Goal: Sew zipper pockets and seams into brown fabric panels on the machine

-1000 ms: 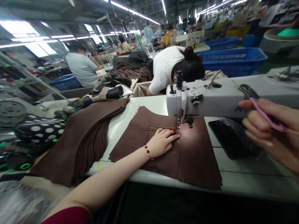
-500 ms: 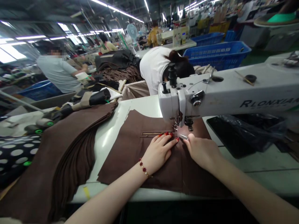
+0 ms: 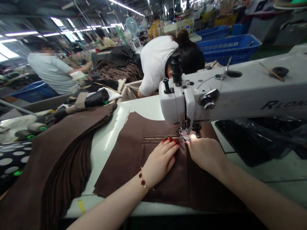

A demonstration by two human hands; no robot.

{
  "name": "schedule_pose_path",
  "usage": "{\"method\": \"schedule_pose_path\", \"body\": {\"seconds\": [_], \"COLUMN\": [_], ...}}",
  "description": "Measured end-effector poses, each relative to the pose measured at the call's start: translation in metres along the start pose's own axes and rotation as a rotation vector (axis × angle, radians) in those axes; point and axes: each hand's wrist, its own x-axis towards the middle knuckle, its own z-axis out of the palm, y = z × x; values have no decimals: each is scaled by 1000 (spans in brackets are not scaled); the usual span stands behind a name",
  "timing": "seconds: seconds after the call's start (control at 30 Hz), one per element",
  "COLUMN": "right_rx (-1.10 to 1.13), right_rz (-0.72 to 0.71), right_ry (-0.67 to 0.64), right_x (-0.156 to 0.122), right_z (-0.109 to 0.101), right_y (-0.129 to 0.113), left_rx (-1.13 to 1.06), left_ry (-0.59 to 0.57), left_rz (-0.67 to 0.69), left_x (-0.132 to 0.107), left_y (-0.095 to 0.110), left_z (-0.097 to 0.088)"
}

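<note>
A brown fabric piece [image 3: 134,159] with a brass zipper [image 3: 157,138] lies on the white table under the head of a white sewing machine [image 3: 223,95]. My left hand [image 3: 160,159] lies flat on the fabric just below the zipper, fingers stretched toward the needle [image 3: 183,132]. My right hand [image 3: 205,151] is closed in a pinch right at the presser foot, holding a small metal tool whose tip [image 3: 185,138] points at the needle. The rest of the tool is hidden by the fingers.
A thick stack of brown fabric pieces [image 3: 55,166] fans out at the left. A black plastic-covered box [image 3: 259,140] sits right of the needle. A person in a white shirt [image 3: 158,60] bends over the table behind. Blue crates [image 3: 230,44] stand further back.
My right hand came down from beside the machine arm, holding a pink-handled tool, to the fabric at the presser foot. My left hand stayed flat on the fabric. The view moved closer.
</note>
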Motion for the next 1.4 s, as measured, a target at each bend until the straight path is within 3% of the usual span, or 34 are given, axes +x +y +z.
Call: {"method": "schedule_pose_path", "body": {"seconds": [0.23, 0.63, 1.13, 1.4], "right_rx": [31, 49, 109, 131], "right_rz": [-123, -199, -9, -71], "right_ry": [-17, 18, -15, -12], "right_x": [1, 2, 1, 6], "right_z": [4, 3, 2, -2], "right_y": [2, 7, 9, 12], "left_rx": [50, 72, 48, 29], "left_ry": [-11, -12, -23, -9], "left_rz": [-22, -13, -38, -38], "left_x": [1, -1, -3, -2], "left_y": [6, 3, 0, -1], "left_z": [0, 2, 3, 2]}}
